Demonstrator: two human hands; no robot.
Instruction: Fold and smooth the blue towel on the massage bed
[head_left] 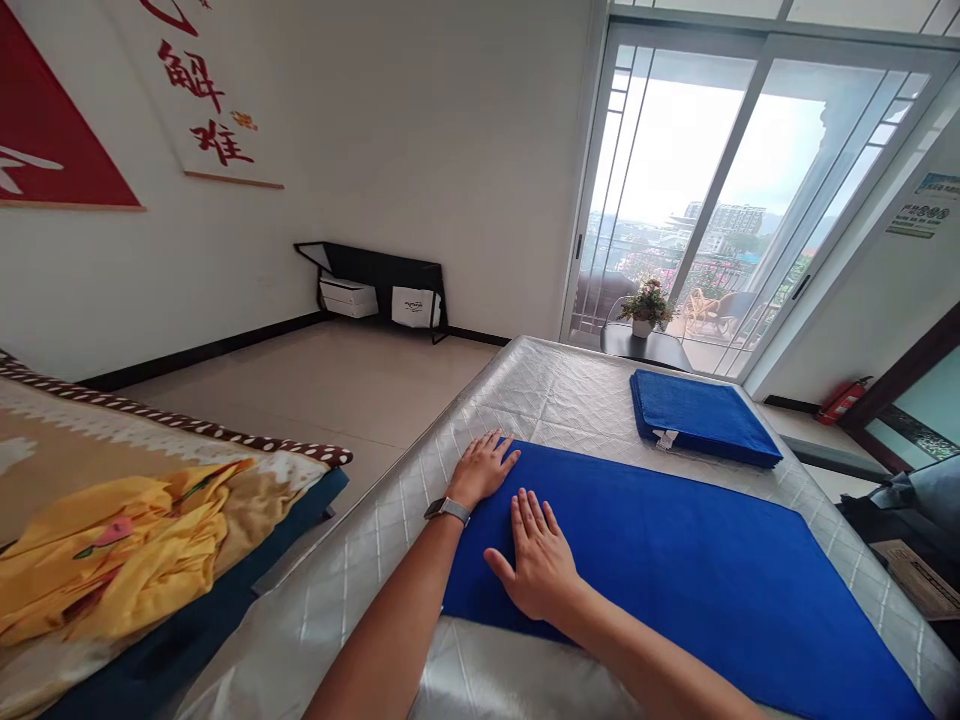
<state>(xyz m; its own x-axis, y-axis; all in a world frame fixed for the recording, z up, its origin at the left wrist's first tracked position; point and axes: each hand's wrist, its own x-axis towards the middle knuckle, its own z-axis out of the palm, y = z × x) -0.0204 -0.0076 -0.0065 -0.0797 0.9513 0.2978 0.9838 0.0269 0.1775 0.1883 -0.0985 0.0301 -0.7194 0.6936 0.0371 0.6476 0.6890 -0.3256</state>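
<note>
Blue cloth [675,570] laid flat on quilted silver cover [525,395], approx. 4 o'clock of view. L hand [481,468] placed palm-down at its 10 o'clock corner, R hand [541,562] at 9; both spread, thumbs out. Folded blue stack [705,412] seen approx. 12 o'clock of cloth.

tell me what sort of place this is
Probably a bedroom or similar sleeping room: a silvery quilted mattress with a blue cloth spread on it, rumpled patterned bedding alongside, and a sliding glass door facing outdoors.
</note>
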